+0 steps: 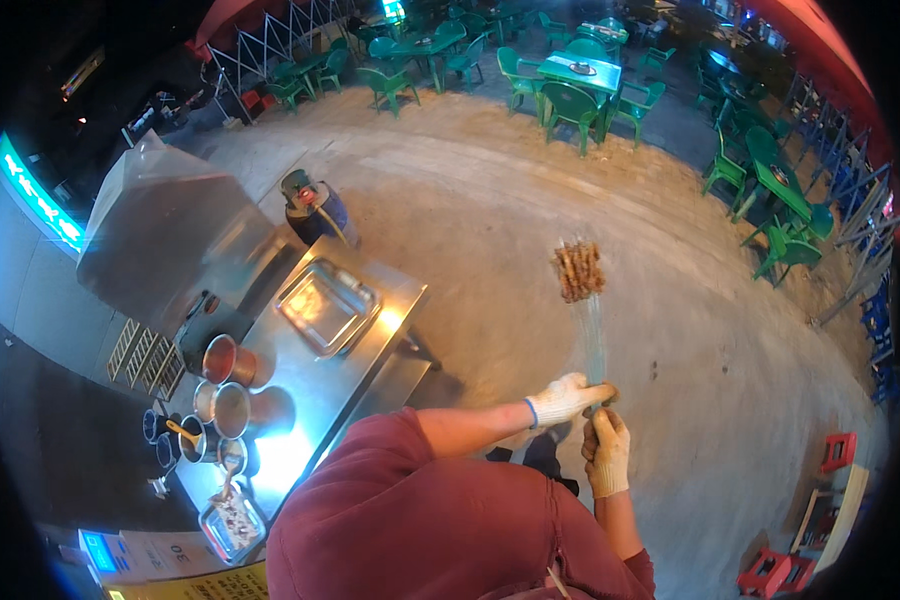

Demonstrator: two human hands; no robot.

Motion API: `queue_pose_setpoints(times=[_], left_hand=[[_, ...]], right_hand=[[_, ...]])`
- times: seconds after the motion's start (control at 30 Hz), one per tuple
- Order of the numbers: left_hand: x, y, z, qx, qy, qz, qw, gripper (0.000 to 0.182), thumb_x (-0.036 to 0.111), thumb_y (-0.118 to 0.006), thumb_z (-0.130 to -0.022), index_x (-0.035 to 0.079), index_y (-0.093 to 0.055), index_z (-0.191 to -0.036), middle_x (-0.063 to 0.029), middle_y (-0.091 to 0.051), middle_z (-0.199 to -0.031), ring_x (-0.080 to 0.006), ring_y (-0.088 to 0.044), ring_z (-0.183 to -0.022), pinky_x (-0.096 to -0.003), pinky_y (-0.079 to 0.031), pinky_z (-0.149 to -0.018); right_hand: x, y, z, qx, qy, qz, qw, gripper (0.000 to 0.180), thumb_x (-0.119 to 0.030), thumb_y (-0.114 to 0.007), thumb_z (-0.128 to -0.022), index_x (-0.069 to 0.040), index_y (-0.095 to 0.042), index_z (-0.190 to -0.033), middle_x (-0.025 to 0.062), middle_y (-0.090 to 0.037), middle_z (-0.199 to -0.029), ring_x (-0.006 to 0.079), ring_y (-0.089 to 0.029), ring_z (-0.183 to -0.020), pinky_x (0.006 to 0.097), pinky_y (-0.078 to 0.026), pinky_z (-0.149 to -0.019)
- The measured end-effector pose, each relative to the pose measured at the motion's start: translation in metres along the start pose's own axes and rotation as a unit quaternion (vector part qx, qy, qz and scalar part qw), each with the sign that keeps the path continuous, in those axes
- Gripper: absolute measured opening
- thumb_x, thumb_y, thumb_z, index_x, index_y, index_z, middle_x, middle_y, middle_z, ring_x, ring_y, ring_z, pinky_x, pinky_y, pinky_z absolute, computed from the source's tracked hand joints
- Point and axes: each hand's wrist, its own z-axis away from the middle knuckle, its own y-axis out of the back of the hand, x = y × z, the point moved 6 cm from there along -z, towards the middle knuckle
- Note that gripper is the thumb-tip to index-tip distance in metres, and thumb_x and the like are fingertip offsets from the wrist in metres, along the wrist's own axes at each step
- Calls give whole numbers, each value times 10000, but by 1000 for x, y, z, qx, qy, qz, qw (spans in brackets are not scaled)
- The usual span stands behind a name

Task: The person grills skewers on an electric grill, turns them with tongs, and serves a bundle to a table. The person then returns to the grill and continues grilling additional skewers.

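Observation:
A bunch of grilled meat skewers [579,271] extends away from my body, its browned meat at the far end over the paved ground. Both hands wear knit work gloves with darkened fingers. My left hand [566,400] is closed around the lower part of the thin sticks. Just below it, my right hand [607,450] grips the stick ends, its fingers curled and close to the left ones. The exact hold of each finger is hidden.
At my left stands a steel table [360,379] with a metal tray [328,307], seasoning pots [231,410] and a smaller tray [232,525]. A gas cylinder [319,214] stands beyond it. Green tables [581,71] and chairs are farther off; red stools [840,452] stand at right.

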Motion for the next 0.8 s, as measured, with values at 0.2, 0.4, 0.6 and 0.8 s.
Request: queue_pose_setpoints(times=[0.2, 0.4, 0.6, 0.8], left_hand=[[104, 54, -146, 43, -62, -123, 989, 566, 555, -563, -949, 13, -719, -1001, -143, -675, -854, -190, -630, -798, -355, -499, -738], [87, 154, -288, 147, -36, -28, 988, 559, 479, -552, -988, 10, -660, -1274, -163, -719, -1156, -235, -678, -1053, -363, -512, -933], [67, 288, -439, 291, 118, -22, 949, 494, 375, -607, -973, -37, -674, -1236, -98, -731, -1022, -181, -675, -917, -312, -533, -861], [186, 356, -622, 273, 96, -175, 941, 535, 442, -551, -949, 5, -694, -1223, -195, -731, -1107, -292, -692, -1040, -380, -515, -932]], right_hand=[[-147, 10, -164, -103, -19, 53, 993, 248, -263, -617, -979, -17, -638, -998, -48, -481, -669, 24, -334, -476, 206, -234, -411], [-250, 37, -335, -94, -14, 82, 992, 262, -272, -634, -983, -13, -637, -1022, -42, -488, -683, 26, -348, -497, 206, -239, -414], [-343, 101, -518, -3, 16, 62, 998, 265, -297, -650, -988, -32, -643, -981, -42, -519, -684, 21, -348, -463, 194, -250, -404], [-443, 168, -659, 145, 54, 35, 987, 198, -306, -653, -986, -114, -641, -944, -67, -529, -658, -1, -382, -439, 183, -232, -370]])
